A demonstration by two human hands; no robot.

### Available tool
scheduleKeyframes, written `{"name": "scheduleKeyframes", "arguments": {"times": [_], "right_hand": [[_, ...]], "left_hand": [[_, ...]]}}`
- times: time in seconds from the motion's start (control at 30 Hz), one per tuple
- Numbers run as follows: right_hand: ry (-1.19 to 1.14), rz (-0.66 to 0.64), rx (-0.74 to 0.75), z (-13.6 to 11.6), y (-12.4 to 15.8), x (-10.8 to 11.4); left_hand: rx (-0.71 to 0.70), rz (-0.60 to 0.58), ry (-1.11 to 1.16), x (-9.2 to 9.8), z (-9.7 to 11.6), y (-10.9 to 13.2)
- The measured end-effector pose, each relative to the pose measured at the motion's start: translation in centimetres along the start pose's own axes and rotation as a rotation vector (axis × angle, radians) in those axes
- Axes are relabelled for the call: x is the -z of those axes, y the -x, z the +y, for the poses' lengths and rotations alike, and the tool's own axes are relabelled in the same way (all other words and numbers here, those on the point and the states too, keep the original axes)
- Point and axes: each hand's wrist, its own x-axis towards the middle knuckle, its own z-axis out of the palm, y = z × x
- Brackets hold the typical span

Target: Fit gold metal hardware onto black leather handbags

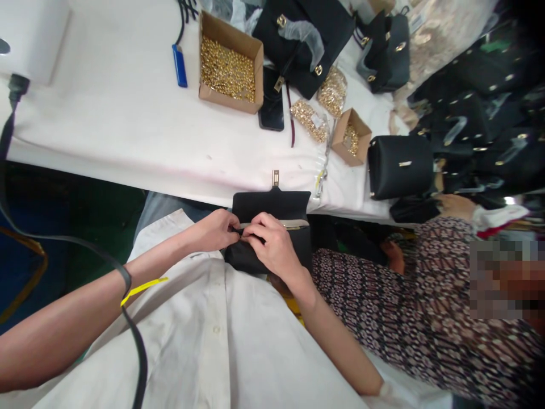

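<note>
A black handbag (272, 205) rests in my lap against the table edge, its flap folded back with a gold clasp (276, 178) on the flap's tip. My left hand (218, 229) pinches the bag's left end near the opening. Close beside it, the fingers of my right hand (270, 241) are bent together at the same corner, by a small gold fitting. A pale zipper strip (297, 224) runs along the opening to the right. What lies between my fingertips is too small to make out.
On the white table (128, 113) stand a cardboard box of gold fittings (230, 68), a smaller box (352, 139), a phone (272, 111) and a blue lighter (179, 67). More black bags (401, 167) lie rightward. A person in a patterned top (374, 295) sits close on my right.
</note>
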Motion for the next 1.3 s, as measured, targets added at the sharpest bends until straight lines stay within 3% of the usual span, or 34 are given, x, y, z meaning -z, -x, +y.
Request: {"name": "scheduleKeyframes", "arguments": {"times": [0.43, 0.7, 1.3], "right_hand": [[0.023, -0.087, 0.029, 0.0, -0.5, 0.6], [-0.034, -0.096, 0.017, -0.2, -0.7, 0.8], [-0.125, -0.051, -0.054, -0.6, -0.4, 0.7]], "left_hand": [[-0.005, -0.003, -0.091, 0.0, 0.8, 0.3], [0.012, -0.066, -0.114, 0.5, 1.3, 0.3], [0.044, 0.008, -0.065, -0.3, 1.7, 0.9]]}}
